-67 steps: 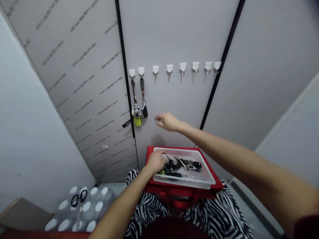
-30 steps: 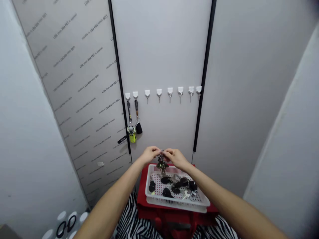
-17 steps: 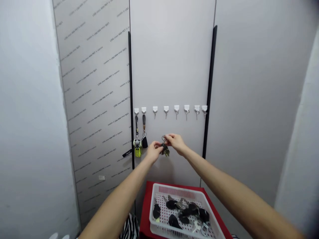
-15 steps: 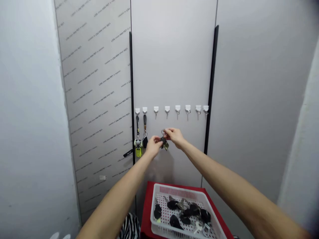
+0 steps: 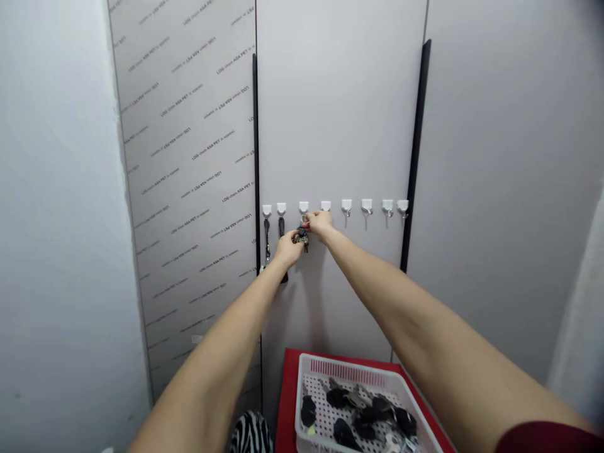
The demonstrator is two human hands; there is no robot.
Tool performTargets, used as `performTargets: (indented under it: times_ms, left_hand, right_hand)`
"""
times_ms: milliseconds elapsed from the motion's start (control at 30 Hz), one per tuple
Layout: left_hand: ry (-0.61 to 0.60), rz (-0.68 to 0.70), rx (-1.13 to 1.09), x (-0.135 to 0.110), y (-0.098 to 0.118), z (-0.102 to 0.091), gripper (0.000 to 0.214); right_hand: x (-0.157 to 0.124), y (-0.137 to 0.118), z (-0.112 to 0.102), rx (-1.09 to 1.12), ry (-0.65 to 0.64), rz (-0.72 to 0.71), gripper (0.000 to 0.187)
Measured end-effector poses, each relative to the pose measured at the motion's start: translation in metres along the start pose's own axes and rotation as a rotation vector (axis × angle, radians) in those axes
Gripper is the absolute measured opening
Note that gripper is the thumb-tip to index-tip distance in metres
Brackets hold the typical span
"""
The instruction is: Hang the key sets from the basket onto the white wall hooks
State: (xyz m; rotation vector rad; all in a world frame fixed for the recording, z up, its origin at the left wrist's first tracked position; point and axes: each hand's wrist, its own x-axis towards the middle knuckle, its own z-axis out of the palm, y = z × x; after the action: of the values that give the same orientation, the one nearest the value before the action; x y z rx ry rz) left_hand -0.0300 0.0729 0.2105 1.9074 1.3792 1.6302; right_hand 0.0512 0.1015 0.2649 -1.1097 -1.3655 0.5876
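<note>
A bunch of keys (image 5: 302,238) with a black fob hangs between my two hands, just under the third white hook (image 5: 303,207) from the left. My right hand (image 5: 319,223) pinches its metal ring at the hook. My left hand (image 5: 288,248) is closed on the fob from the left side. Whether the ring sits on the hook is too small to tell. To the left, a dark strap (image 5: 282,226) and a black lanyard (image 5: 267,239) hang from the first two hooks, their lower ends partly behind my left hand and forearm.
More white hooks (image 5: 367,206) continue in a row to the right. Below, a white perforated basket (image 5: 372,365) holding several keys with black fobs stands on a red surface (image 5: 289,384). Long black handles (image 5: 415,157) edge the middle panel. Zebra-striped fabric (image 5: 251,431) shows at the bottom.
Both hands have lifted the key bunch up and slightly left, from below the row of hooks to the third hook. The view has shifted slightly, and a dark red sleeve now shows at lower right.
</note>
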Motion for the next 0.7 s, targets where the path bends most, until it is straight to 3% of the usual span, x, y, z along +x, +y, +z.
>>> performTargets:
  times_ms: [167,300,367,467,533,567,633,700]
  left_hand:
    - [-0.007,-0.098,-0.004,-0.022,-0.015,0.000,0.036]
    - [-0.132,-0.203,-0.058,-0.078,-0.048,0.018,0.030]
    - [-0.273,-0.231,-0.051,-0.116,-0.066,0.033,0.028]
    - [-0.538,-0.261,0.057,-0.172,-0.086,0.054,0.027]
    - [-0.671,-0.163,0.213,-0.199,-0.091,0.062,0.029]
    - [-0.708,-0.086,0.306,-0.208,-0.092,0.065,0.030]
    - [-0.751,0.036,0.476,-0.217,-0.089,0.066,0.033]
    - [-0.792,0.074,0.583,-0.218,-0.084,0.065,0.034]
  right_hand:
    - [-0.005,0.015,-0.005,-0.077,-0.007,0.018,0.019]
    - [-0.045,0.057,-0.029,-0.311,-0.039,-0.201,0.029]
    - [-0.081,0.087,-0.047,-0.455,-0.272,-0.228,0.029]
    - [-0.142,0.134,-0.076,-0.663,-0.836,-0.149,0.024]
    - [-0.178,0.162,-0.092,-0.814,-1.054,-0.090,0.026]
    - [-0.191,0.175,-0.098,-0.882,-1.052,-0.095,0.028]
    - [-0.209,0.195,-0.107,-0.959,-0.918,-0.146,0.026]
    - [-0.215,0.208,-0.112,-0.928,-0.796,-0.173,0.019]
